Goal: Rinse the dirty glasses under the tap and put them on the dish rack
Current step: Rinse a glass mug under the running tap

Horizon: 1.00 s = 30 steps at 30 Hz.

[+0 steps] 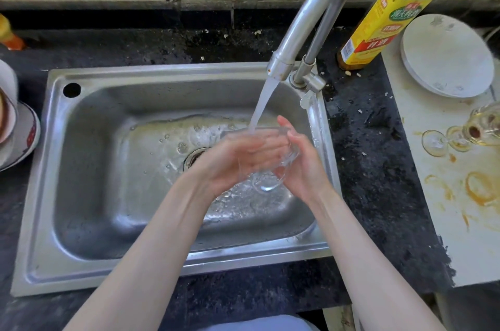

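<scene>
Here, in the head view, the rinsing step is in hand: a clear drinking glass (266, 165) is held over the right half of the steel sink (89, 168), its mouth tilted up toward the stream of water (261, 106) running from the curved tap (311, 19) at the sink's far right corner. The left hand (232, 163) cups the glass from the near left side with fingers curled round its wall, and the right hand (300, 160) holds it from the right, fingers laid against the rim; both grasp the glass. On the stained white board (438, 209) at the table's right edge lie more dirty stemmed glasses (460, 135), beside a stack of white plates (446, 57) and a yellow-labelled bottle (378, 25). No dish rack is plainly in view, so the next move likely calls for tipping the water out, then carrying the wet, slippery glass to wherever the rack stands.
</scene>
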Motion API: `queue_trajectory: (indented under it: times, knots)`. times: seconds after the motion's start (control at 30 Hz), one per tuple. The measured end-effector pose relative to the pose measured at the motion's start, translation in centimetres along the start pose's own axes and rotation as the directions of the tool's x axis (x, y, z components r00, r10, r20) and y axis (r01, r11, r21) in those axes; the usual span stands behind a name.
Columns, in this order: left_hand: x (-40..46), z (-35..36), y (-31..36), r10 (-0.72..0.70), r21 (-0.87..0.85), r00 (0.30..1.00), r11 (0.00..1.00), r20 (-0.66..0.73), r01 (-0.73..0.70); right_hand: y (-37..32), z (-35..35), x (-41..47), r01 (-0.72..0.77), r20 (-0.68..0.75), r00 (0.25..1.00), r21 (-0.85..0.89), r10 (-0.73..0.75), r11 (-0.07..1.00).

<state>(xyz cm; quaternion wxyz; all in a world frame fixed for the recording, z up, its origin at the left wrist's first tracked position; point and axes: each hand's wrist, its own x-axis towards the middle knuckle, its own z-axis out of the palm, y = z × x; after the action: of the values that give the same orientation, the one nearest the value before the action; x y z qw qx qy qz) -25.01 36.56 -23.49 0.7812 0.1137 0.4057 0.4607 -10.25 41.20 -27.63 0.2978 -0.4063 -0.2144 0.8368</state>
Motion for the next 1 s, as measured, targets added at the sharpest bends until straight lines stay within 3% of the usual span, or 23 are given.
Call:
queue_trajectory:
  times: [0.07, 0.17, 0.23, 0.3, 0.37, 0.47, 0.53, 0.63, 0.7, 0.87, 0.93, 1.0]
  knots:
    - [0.1, 0.0, -0.1, 0.040, 0.289, 0.995, 0.957, -0.095, -0.010, 0.6, -0.4, 0.6, -0.045, -0.090, 0.995, -0.057, 0.040, 0.997]
    - [0.3, 0.0, -0.3, 0.150, 0.660, 0.969, 0.751, -0.195, 0.016, 2.0, -0.7, 1.4, -0.172, -0.212, 0.967, -0.133, 0.141, 0.976]
    - [0.6, -0.2, -0.4, 0.226, 0.810, 0.954, 0.585, -0.198, 0.030, 2.5, -0.3, 1.2, -0.199, -0.245, 0.953, -0.073, 0.176, 0.977]
    - [0.6, 0.0, -0.4, 0.229, 0.854, 0.960, 0.519, -0.164, 0.022, 2.8, -0.5, 1.0, -0.136, -0.218, 0.966, 0.017, 0.136, 0.991]
    - [0.6, 0.5, -0.4, 0.203, 0.784, 0.971, 0.621, -0.130, -0.025, 2.8, -0.5, 0.9, -0.034, -0.174, 0.984, 0.057, 0.043, 0.998]
    - [0.2, 1.2, 0.2, 0.098, 0.489, 0.985, 0.872, -0.142, -0.016, 2.8, 0.2, 0.5, 0.073, -0.108, 0.992, 0.121, -0.060, 0.990]
    - [0.0, 1.0, 0.4, 0.070, 0.486, 0.993, 0.874, -0.094, -0.016, 2.2, 0.5, 0.3, 0.056, -0.138, 0.990, 0.121, -0.039, 0.991]
    - [-0.2, 0.1, 0.4, 0.142, 0.693, 0.984, 0.721, -0.112, -0.025, 1.7, 0.2, 0.4, -0.053, -0.189, 0.980, 0.017, 0.055, 0.998]
    - [0.0, -0.7, 0.3, 0.220, 0.825, 0.968, 0.564, -0.120, -0.026, 1.5, 0.1, 0.6, -0.156, -0.240, 0.960, -0.029, 0.144, 0.987]
    - [-0.2, -0.6, -1.0, 0.399, 0.971, 0.917, 0.218, -0.001, -0.094, 1.2, 1.2, 0.0, -0.182, -0.295, 0.929, 0.161, 0.223, 0.970]
    - [-0.3, -0.9, -1.6, 0.554, 0.989, 0.830, 0.076, 0.063, -0.125, 1.3, 1.3, 0.0, -0.141, -0.286, 0.932, 0.284, 0.224, 0.948]
    - [-0.2, -1.3, -1.9, 0.697, 0.987, 0.701, -0.059, 0.148, -0.150, 1.5, 1.3, 0.1, -0.126, -0.259, 0.939, 0.354, 0.226, 0.927]
